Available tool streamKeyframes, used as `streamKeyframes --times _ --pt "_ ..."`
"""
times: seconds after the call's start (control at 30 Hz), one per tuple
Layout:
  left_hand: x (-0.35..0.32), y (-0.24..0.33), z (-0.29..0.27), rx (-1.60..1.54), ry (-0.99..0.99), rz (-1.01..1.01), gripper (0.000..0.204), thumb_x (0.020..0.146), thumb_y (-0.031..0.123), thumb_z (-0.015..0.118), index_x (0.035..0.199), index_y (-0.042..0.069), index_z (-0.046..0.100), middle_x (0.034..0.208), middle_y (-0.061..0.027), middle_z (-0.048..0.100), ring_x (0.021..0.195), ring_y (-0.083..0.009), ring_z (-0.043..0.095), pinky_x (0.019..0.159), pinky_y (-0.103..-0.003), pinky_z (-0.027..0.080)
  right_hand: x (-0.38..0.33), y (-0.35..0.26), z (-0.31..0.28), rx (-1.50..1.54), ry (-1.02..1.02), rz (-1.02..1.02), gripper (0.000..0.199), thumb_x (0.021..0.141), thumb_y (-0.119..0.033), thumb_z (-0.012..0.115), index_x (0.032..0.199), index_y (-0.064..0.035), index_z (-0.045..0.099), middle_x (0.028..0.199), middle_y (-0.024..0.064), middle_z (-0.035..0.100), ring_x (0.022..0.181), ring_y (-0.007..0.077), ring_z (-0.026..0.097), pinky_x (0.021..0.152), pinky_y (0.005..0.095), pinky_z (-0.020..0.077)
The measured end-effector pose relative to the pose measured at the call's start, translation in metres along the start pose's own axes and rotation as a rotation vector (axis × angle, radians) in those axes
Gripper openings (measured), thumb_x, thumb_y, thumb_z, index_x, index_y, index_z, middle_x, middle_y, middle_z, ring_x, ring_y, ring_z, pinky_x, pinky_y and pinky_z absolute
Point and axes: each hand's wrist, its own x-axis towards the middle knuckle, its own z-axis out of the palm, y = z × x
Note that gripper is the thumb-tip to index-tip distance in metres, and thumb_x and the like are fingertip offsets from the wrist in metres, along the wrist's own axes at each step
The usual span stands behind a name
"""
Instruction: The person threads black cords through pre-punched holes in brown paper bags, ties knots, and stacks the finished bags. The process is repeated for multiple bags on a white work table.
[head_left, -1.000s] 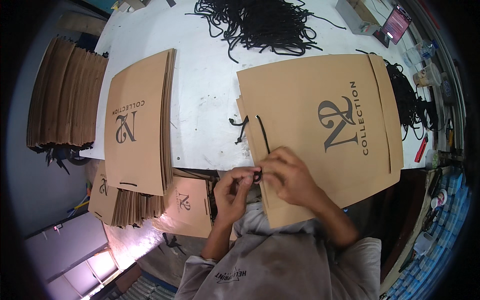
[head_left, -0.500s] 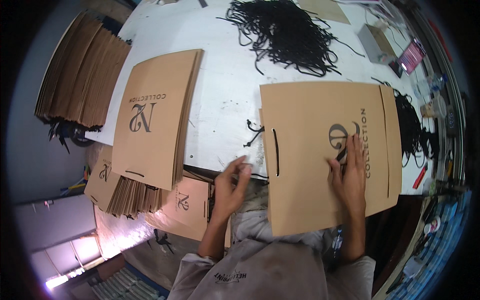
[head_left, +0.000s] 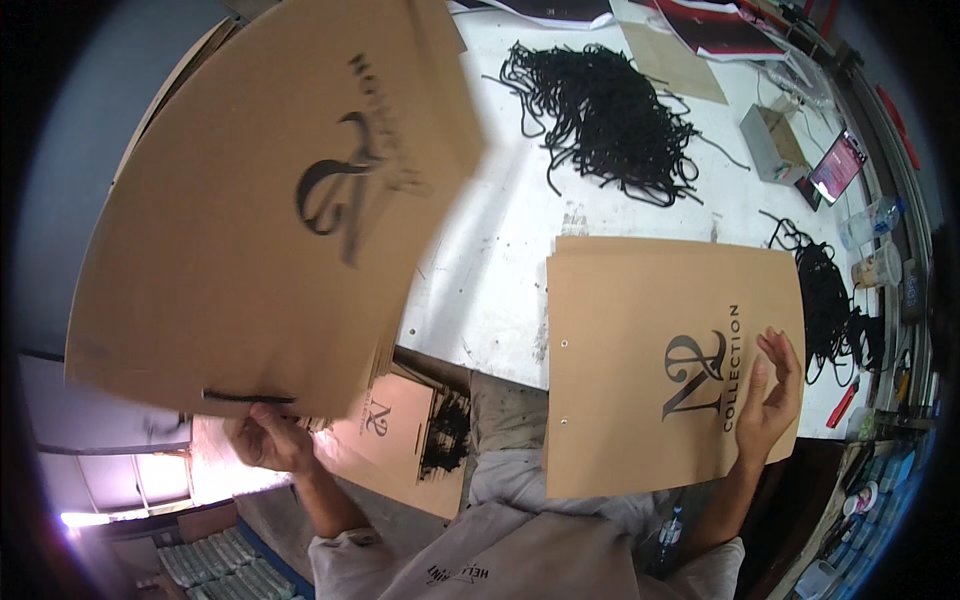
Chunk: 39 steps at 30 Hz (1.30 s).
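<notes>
A flat brown paper bag [head_left: 230, 270] with dark print fills the upper left, tilted and raised. My left hand [head_left: 268, 440] pinches its lower edge beside a black cord handle [head_left: 248, 398]. At the right lies a stack of similar flat bags [head_left: 620, 320]. The top bag there has two small holes along its left side, with no cord in them. My right hand [head_left: 768, 400] is over the right part of this stack, fingers stretched; whether it touches the top bag I cannot tell.
On the white table [head_left: 470, 290] lies a big heap of black cords [head_left: 620, 125], with another bunch [head_left: 825, 305] to the right. Along the right edge are a phone [head_left: 840, 168], a small box [head_left: 775, 142], a bottle [head_left: 870, 222], a cup [head_left: 877, 267] and a red cutter [head_left: 843, 405]. More bags [head_left: 395, 430] lie lower left.
The corded bag has gone from the right stack to the upper left in my left hand, uncovering a cordless bag. My right hand has moved slightly right and down.
</notes>
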Motion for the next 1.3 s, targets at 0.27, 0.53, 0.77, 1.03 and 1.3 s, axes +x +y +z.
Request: streamKeyframes --times 0.27,0.53,0.77,1.03,1.3 --pt "-0.007 -0.091 -0.035 0.454 -0.624 0.244 0.028 0.078 -0.015 0.069 0.101 0.000 0.077 0.106 -0.0172 0.075 0.101 -0.0344 0.072 0.092 -0.042 0.057 0.044 0.127 -0.086 -0.432 0.056 0.287 0.046 0.101 -0.023 0.065 0.134 0.0081 0.059 0.128 0.0241 0.066 0.122 0.0308 0.063 0.107 0.0399 0.0455" --pt "-0.049 -0.128 -0.056 0.414 -0.516 0.149 0.026 0.082 -0.016 0.067 0.101 -0.001 0.076 0.105 -0.0179 0.074 0.097 -0.0357 0.073 0.087 -0.040 0.059 0.061 0.211 -0.146 -0.747 -0.060 0.584 0.049 0.096 -0.026 0.071 0.130 0.0078 0.063 0.121 0.0256 0.070 0.115 0.0349 0.068 0.101 0.0419 0.0504" --pt "-0.056 -0.153 -0.052 0.445 -0.539 0.019 0.026 0.084 -0.016 0.066 0.104 -0.002 0.076 0.109 -0.0199 0.074 0.101 -0.0356 0.073 0.090 -0.041 0.058 0.055 0.235 -0.153 -0.669 0.050 0.323 0.022 0.097 -0.011 0.067 0.108 0.0082 0.070 0.098 0.0241 0.075 0.092 0.0320 0.075 0.082 0.0383 0.0554" --pt "-0.030 -0.126 -0.049 0.819 -0.770 0.061 0.034 0.081 -0.009 0.064 0.113 -0.002 0.073 0.113 -0.0193 0.071 0.108 -0.0375 0.068 0.098 -0.044 0.054 0.061 0.121 -0.130 -0.988 0.189 -0.024 0.024 0.105 -0.019 0.059 0.096 0.0015 0.065 0.099 0.0166 0.067 0.090 0.0328 0.066 0.083 0.0374 0.0503" --pt "-0.078 0.035 0.078 -0.005 -0.683 -0.067 0.022 0.087 -0.004 0.069 0.108 0.001 0.070 0.099 -0.0132 0.072 0.092 -0.0275 0.071 0.080 -0.037 0.057 0.018 -0.016 0.014 0.166 -0.194 0.148 0.007 0.101 -0.007 0.061 0.101 0.0002 0.064 0.094 0.0101 0.067 0.086 0.0171 0.065 0.072 0.0324 0.0536"
